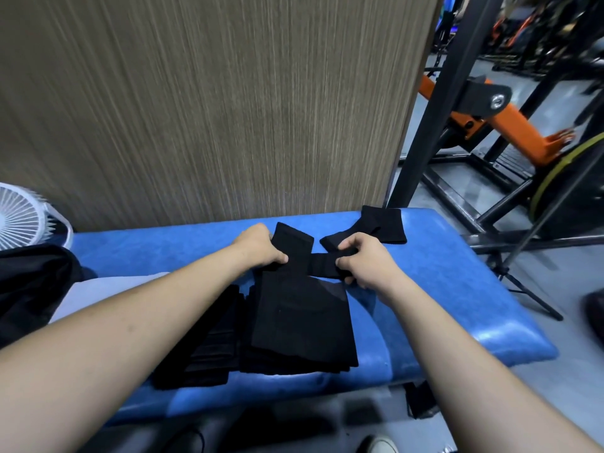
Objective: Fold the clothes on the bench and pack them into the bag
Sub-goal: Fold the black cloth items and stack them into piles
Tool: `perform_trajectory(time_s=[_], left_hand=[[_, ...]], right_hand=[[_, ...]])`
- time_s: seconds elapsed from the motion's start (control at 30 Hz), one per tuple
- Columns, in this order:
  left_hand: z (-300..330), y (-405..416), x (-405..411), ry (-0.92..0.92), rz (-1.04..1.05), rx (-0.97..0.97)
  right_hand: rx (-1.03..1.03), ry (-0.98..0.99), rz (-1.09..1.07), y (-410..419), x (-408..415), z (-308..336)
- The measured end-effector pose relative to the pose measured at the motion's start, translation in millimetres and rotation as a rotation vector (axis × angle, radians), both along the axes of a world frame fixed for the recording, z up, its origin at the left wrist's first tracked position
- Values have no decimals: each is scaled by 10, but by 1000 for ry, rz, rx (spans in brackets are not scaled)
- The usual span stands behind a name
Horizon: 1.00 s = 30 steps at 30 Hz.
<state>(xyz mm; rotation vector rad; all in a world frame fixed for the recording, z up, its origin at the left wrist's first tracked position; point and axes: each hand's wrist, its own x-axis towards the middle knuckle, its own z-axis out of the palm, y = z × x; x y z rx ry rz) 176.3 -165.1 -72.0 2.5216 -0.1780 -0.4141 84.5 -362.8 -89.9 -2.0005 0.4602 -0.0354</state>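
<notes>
A black sock (322, 262) lies across the top of a stack of folded black clothes (302, 325) on the blue padded bench (441, 279). My left hand (261, 248) pinches the sock's cuff end and my right hand (369, 261) grips its other end. A second pile of folded black clothes (209, 351) sits just left of the stack. Another black sock (379, 228) lies loose on the bench behind my right hand. The black bag (32, 286) rests at the left end of the bench, partly cut off by the frame edge.
A wood-grain panel (212, 103) stands right behind the bench. A white fan (23, 217) sits at the far left. Black and orange gym machine frames (490, 116) fill the right side. A light grey cloth (108, 289) lies beside the bag.
</notes>
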Motion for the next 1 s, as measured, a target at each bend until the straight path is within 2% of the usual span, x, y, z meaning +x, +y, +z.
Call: perform_trajectory(time_s=[0.13, 0.23, 0.37, 0.5, 0.67, 0.87, 1.0], left_hand=[[47, 36, 25, -23, 73, -262], [137, 16, 26, -54, 61, -330], [227, -91, -74, -9, -14, -426], [228, -199, -170, 172, -123, -587], [102, -269, -203, 87, -332, -214], [172, -218, -135, 125, -314, -299], [185, -132, -78, 74, -97, -346]], right_hand=[[70, -23, -8, 5, 16, 3], [134, -74, 6, 50, 35, 23], [185, -162, -11, 115, 45, 116], [171, -158, -35, 146, 67, 124], [128, -47, -83, 86, 77, 42], [17, -31, -48, 60, 92, -19], [107, -173, -92, 84, 114, 60]])
